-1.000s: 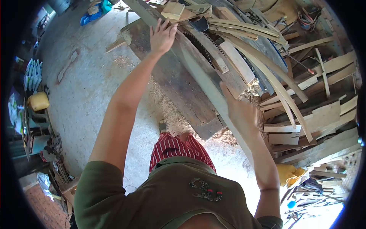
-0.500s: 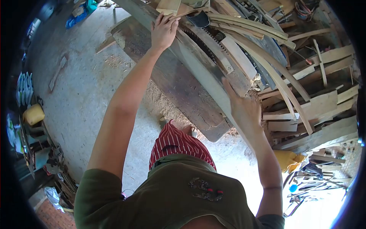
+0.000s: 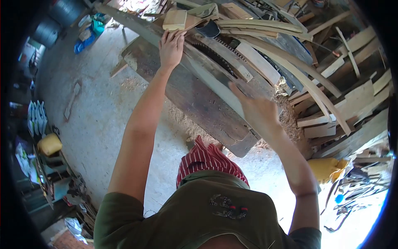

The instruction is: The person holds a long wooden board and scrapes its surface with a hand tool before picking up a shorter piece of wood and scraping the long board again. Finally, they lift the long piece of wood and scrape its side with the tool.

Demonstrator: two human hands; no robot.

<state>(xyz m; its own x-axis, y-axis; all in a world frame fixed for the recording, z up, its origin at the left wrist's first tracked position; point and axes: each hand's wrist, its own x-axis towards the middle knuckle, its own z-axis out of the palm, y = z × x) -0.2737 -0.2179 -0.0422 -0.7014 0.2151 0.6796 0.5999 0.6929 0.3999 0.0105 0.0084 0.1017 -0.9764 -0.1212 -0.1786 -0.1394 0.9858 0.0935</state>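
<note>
My left hand [image 3: 171, 49] lies with its fingers stretched over the far part of a long grey wooden beam [image 3: 207, 79]. Its fingertips touch a thin brown strip of wood, just below a pale wooden block [image 3: 175, 19]. Over the near part of the same beam is my right hand [image 3: 262, 115], one digit pointing up and left. Its other fingers are mostly hidden, and I see nothing held in it. Beside the beam, a curved wooden piece [image 3: 230, 58] lies along dark toothed strips. A dark curved cup-like piece [image 3: 208, 29] sits above them.
A wide dark plank [image 3: 195, 103] runs below the beam, with sawdust [image 3: 180, 116] on the concrete floor. Long curved slats [image 3: 286, 58] and offcuts crowd the right. A yellow sack [image 3: 327, 169] lies lower right, a yellow jerrycan [image 3: 49, 144] at far left.
The head view has shifted slightly. My right hand has moved up and left over the beam. My left hand stays by the block on the beam.
</note>
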